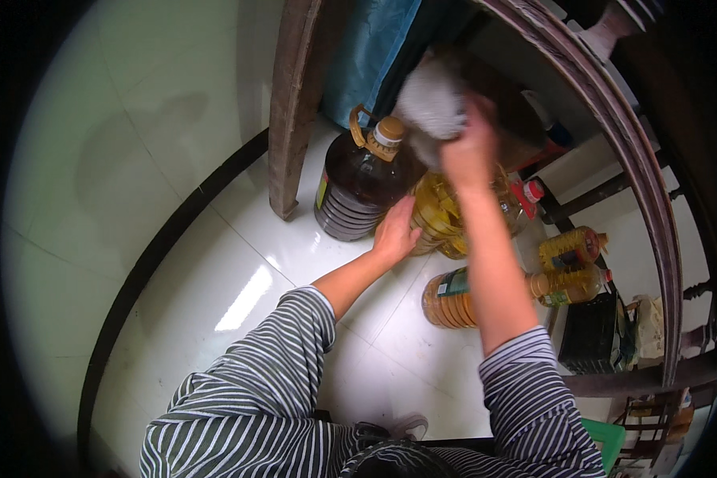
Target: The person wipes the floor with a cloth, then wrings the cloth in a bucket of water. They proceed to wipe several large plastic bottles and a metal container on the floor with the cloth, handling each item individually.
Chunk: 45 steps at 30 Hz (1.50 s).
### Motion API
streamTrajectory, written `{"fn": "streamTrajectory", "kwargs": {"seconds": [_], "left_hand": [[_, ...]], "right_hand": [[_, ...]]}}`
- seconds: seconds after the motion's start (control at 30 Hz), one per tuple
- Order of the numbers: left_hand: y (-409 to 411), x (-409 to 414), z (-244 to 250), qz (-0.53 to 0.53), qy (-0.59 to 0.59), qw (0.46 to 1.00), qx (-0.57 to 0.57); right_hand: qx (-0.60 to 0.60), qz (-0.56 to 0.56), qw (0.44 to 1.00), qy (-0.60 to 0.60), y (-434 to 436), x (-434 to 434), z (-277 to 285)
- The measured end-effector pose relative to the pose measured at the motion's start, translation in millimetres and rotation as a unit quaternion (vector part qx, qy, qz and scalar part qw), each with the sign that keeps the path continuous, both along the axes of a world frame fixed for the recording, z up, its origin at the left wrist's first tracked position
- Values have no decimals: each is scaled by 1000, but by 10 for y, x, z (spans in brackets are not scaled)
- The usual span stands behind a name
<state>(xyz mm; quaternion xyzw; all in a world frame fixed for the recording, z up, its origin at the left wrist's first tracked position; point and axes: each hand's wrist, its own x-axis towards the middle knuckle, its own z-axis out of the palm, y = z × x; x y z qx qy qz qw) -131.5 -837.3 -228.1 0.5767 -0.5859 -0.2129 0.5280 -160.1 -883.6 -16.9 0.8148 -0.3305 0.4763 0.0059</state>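
My left hand (398,232) rests against the side of a clear ribbed plastic jug of yellow oil (435,209), its fingers extended. My right hand (471,149), blurred, grips a white cloth (431,98) above the jug's upper part. Just left of the yellow jug, a large dark-liquid jug (358,185) with a tan cap and handle stands on the floor. Partly behind my right forearm is another clear container with a red cap and handle (529,194). An amber oil bottle with a green label (451,299) is nearer to me, also partly covered by that forearm.
A wooden leg (293,119) stands left of the jugs, beside blue fabric (367,54). Two smaller oil bottles, one upper (567,248) and one lower (573,285), are at right near a black crate (591,334). A curved wooden rail (639,149) arches over the right side.
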Motion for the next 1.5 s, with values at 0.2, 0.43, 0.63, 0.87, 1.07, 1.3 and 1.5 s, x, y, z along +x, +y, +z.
{"fn": "streamTrajectory", "kwargs": {"seconds": [0.2, 0.43, 0.63, 0.87, 1.07, 1.3, 1.5], "left_hand": [[56, 502, 4, -18, -20, 994, 110], [116, 893, 259, 23, 179, 978, 103], [27, 956, 741, 210, 211, 945, -135], [-137, 1041, 545, 151, 277, 945, -85], [191, 701, 641, 126, 130, 947, -265], [137, 475, 745, 92, 163, 949, -254], [223, 463, 867, 57, 163, 959, -223]], "right_hand": [[-58, -81, 995, 14, 29, 26, -1270], [428, -112, 896, 29, 43, -853, -1351], [294, 18, 930, -220, 168, -404, -615], [111, -27, 992, 46, 117, 63, -1247], [55, -155, 968, 191, -35, -463, -714], [-54, -267, 900, 340, -104, -452, -1454], [175, -200, 924, 275, 470, -854, -2137]]}}
